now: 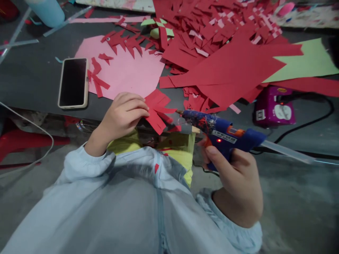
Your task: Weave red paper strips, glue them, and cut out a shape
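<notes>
My left hand (124,114) pinches a red paper piece cut into a fringe of strips (158,110), held just off the near edge of the dark table (31,77). In my right hand (235,180) is a blue hot glue gun (225,133) with a red light on. Its nozzle points left and sits right beside the red fringe. A clear glue stick (286,151) juts out of the gun's back toward the right.
A phone (73,83) lies face up at the left, next to a pink paper sheet (127,70) with red scraps. A big heap of red paper (225,53) and a green sheet (309,60) cover the right. A purple device (274,111) with a black cable sits nearby.
</notes>
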{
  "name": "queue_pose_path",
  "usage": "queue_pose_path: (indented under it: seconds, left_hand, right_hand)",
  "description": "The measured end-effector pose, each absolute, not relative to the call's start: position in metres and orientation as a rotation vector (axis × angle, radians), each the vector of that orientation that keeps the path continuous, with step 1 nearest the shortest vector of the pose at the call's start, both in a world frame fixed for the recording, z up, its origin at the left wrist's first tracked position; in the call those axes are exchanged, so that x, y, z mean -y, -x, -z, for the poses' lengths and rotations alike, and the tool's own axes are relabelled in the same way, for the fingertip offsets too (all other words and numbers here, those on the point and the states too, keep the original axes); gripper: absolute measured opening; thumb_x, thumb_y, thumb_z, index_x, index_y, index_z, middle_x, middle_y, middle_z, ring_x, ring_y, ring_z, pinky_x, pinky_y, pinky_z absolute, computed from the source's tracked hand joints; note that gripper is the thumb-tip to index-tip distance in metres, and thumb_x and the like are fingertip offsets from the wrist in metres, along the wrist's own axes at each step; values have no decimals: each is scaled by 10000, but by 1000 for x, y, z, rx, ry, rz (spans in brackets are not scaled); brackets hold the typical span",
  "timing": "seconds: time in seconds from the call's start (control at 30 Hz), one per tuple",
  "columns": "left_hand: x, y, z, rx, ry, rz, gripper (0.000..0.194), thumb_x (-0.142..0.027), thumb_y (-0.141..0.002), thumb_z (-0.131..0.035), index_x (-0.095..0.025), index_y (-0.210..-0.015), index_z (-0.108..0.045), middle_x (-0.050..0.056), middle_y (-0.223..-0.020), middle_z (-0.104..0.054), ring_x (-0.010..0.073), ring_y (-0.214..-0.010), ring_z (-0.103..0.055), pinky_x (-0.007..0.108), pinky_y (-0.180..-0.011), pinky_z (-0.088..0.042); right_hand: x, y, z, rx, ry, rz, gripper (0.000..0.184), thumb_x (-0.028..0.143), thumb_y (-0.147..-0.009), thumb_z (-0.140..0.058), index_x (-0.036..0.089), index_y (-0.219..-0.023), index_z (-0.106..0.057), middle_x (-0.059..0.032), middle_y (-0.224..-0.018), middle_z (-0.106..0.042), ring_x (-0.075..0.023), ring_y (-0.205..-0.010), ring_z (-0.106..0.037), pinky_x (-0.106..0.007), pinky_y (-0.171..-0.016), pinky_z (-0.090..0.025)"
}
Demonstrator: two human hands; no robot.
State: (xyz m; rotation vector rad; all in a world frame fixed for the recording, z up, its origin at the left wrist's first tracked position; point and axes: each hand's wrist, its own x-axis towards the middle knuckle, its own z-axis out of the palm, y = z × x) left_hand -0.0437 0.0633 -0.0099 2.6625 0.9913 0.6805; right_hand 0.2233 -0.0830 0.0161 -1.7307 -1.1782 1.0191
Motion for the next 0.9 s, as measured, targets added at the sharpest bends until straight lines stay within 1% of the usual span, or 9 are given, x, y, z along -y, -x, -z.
queue_pose_path:
  seconds: [0.1,0.2,0.27,0.33,0.4,0.47,0.53,0.67,0.9]
  left_hand:
    - [-57,53,7,-1012,-2649,-605,265,-235,-947,-463,-249,-1014,-718,63,-1098,-734,227,-1127,-614,458,-987,-454]
    - [-49,60,5,-1010,-2651,-580,296,-181,-913,-476,-250,-1085,-708,67,-1133,-724,234,-1137,-614,461,-997,-456]
    - [-43,61,6,-1038,-2627,-588,290,-184,-915,-488,-245,-1098,-705,73,-1129,-722,238,-1129,-616,460,-999,-460]
    - [-39,60,8,-1083,-2598,-592,249,-237,-936,-513,-229,-1098,-702,82,-1112,-720,238,-1108,-618,449,-991,-471]
    - [-36,57,10,-1115,-2594,-586,239,-331,-955,-543,-209,-1091,-697,91,-1092,-716,239,-1082,-618,436,-979,-482]
    - [-35,54,11,-1122,-2614,-573,292,-420,-958,-554,-195,-1085,-690,99,-1076,-710,242,-1068,-617,426,-973,-485]
    - [-35,51,11,-1115,-2637,-574,345,-471,-953,-557,-179,-1086,-683,107,-1063,-704,244,-1061,-617,409,-963,-488]
    - [-35,48,11,-1096,-2662,-608,402,-507,-935,-566,-143,-1067,-676,112,-1024,-699,233,-990,-631,360,-899,-503]
    - [-39,47,12,-1114,-2661,-590,419,-542,-929,-552,-155,-1030,-679,92,-998,-710,228,-959,-639,343,-867,-501]
  right_hand:
    - [84,-223,-16,1173,1702,-1028,226,397,-880,-674,175,-840,-678,-4,-644,-606,-118,-520,-534,-257,-476,-456]
    - [83,-223,-18,1169,1695,-1019,218,381,-882,-676,175,-810,-673,4,-623,-590,-114,-508,-525,-256,-468,-445]
    - [82,-222,-18,1181,1699,-1022,219,376,-879,-678,176,-790,-667,5,-615,-588,-115,-503,-529,-258,-466,-444]
    - [80,-221,-18,1199,1704,-1025,218,376,-880,-675,178,-790,-669,5,-606,-587,-116,-499,-529,-258,-462,-442]
    - [79,-220,-17,1214,1707,-1020,223,383,-882,-670,181,-788,-670,7,-601,-587,-115,-492,-525,-258,-459,-442]
    - [79,-220,-16,1214,1714,-1015,231,397,-877,-669,186,-783,-670,7,-605,-590,-115,-487,-521,-259,-453,-444]
    - [80,-220,-16,1217,1723,-1017,226,400,-876,-667,192,-787,-674,6,-615,-594,-118,-492,-527,-264,-459,-453]
    - [82,-222,-14,1214,1718,-1009,200,388,-882,-660,199,-821,-686,-1,-638,-601,-122,-502,-531,-273,-465,-454]
    - [83,-223,-13,1165,1721,-1023,193,393,-877,-663,203,-857,-688,0,-652,-588,-123,-514,-529,-277,-462,-458]
